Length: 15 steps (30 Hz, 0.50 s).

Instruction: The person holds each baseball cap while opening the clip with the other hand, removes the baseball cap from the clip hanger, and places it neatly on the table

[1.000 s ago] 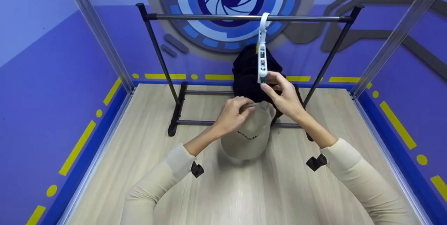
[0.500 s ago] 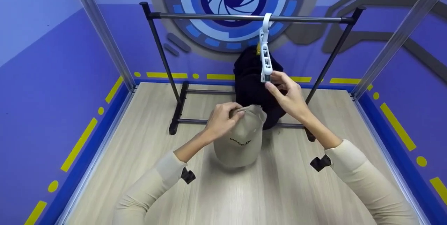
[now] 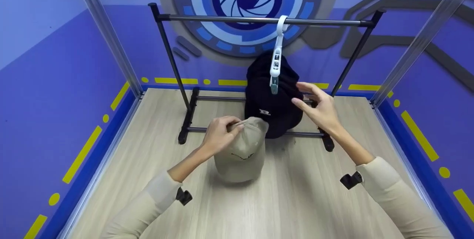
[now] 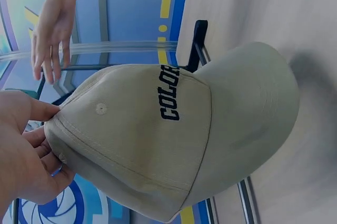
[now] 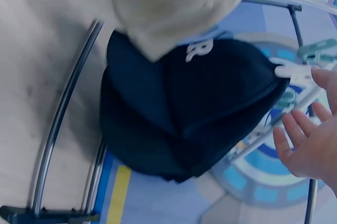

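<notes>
The left hand [image 3: 221,135] pinches the crown end of a beige cap [image 3: 240,161], which hangs brim down; in the left wrist view dark letters show on the cap [image 4: 126,124]. Fingers spread and holding nothing, the right hand [image 3: 321,109] is just right of a white hanger [image 3: 276,59] hooked over the rack's top bar. A green clip [image 3: 274,85] is at the hanger's near end. Dark caps hang there, the front dark cap [image 3: 276,105] bearing a white letter; the right wrist view shows this dark cap [image 5: 221,87] held at its crown by a white clip [image 5: 292,71].
A black and silver rack [image 3: 222,19] stands at the back, its feet on the wooden floor [image 3: 266,209]. Blue panels with yellow marks [image 3: 82,153] form walls on the left, back and right, with clear posts at the corners.
My right hand has let go of the hanger's near end and drawn back to the right. The left hand has moved left and nearer with the beige cap. The front dark cap's letter now shows.
</notes>
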Motion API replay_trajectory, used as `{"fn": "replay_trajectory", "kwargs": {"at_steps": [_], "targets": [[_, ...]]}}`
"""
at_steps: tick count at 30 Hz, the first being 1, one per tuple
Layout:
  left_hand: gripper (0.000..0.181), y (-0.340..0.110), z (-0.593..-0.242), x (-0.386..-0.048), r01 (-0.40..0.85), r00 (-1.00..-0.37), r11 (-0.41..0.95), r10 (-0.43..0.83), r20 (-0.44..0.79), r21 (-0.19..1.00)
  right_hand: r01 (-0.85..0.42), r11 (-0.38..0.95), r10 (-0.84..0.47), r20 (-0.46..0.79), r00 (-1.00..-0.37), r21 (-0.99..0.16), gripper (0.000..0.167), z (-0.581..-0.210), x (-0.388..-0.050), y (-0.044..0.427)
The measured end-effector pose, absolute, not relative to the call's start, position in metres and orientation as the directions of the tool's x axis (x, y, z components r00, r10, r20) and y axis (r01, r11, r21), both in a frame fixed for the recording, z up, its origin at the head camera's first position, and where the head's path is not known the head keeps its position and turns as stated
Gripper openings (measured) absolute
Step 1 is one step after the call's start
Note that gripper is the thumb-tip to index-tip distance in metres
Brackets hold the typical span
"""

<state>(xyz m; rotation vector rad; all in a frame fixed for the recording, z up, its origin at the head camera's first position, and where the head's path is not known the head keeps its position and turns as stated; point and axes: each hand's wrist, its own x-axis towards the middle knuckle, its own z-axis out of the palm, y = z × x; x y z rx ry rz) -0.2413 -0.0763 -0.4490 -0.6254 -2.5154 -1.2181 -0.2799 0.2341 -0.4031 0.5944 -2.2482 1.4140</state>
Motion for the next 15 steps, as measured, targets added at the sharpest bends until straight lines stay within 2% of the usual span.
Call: {"fn": "replay_trajectory", "kwargs": {"at_steps": [7, 15], "targets": [[0.008, -0.097, -0.455, -0.237, 0.43, -0.901, 0.548, 0.203, 0.384, 0.717, -0.528, 0.516, -0.105, 0.562, -0.82, -0.674, 0.055, -0.42, -0.284, 0.263], [0.007, -0.107, -0.467, -0.239, 0.233, -0.97, 0.479, 0.055, 0.236, 0.846, -0.503, 0.604, -0.128, 0.548, -0.827, -0.618, 0.057, -0.444, -0.286, 0.285]]}}
